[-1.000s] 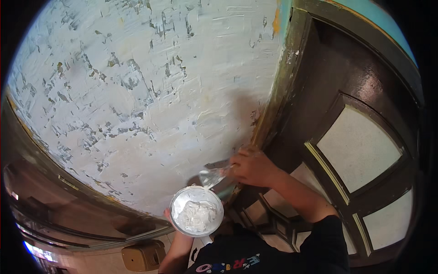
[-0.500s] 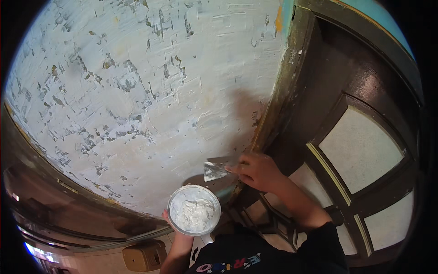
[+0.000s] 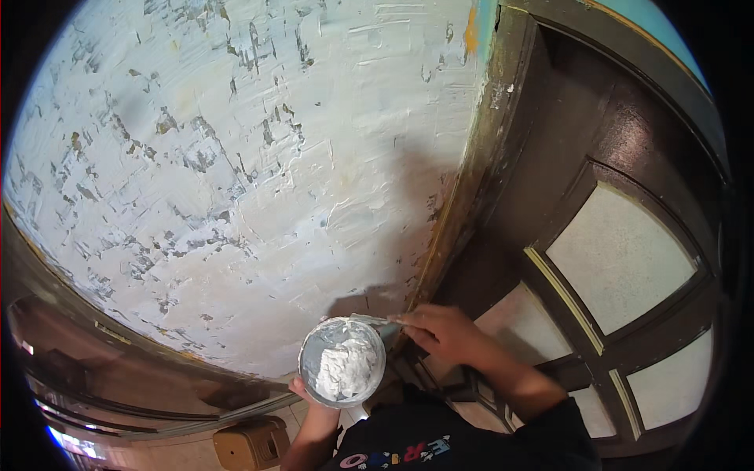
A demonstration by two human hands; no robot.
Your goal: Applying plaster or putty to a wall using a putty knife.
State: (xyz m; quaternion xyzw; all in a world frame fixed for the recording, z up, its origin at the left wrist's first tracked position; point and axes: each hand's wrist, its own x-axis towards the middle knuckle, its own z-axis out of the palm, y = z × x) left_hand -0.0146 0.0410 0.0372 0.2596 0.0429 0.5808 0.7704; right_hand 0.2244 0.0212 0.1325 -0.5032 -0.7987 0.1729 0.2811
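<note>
My left hand holds a round bowl from its left and underside; most of the fingers are behind it. Inside the bowl lies a thick heap of white putty. A putty knife is gripped in my right hand. Its blade is at the bowl's far rim, seen nearly edge-on, and I cannot tell whether it touches. Beyond both hands rises a wall covered in rough white putty, with grey patches showing through.
A brown wooden frame borders the wall on the right, beside a dark door with pale panels. Low on the left stands a brown stool on the tiled floor. Dark wooden trim curves along the wall's lower left edge.
My right hand has come down from near the wall, bringing the putty knife to the bowl's rim. The bowl in my left hand has shifted slightly right. The view has moved a little.
</note>
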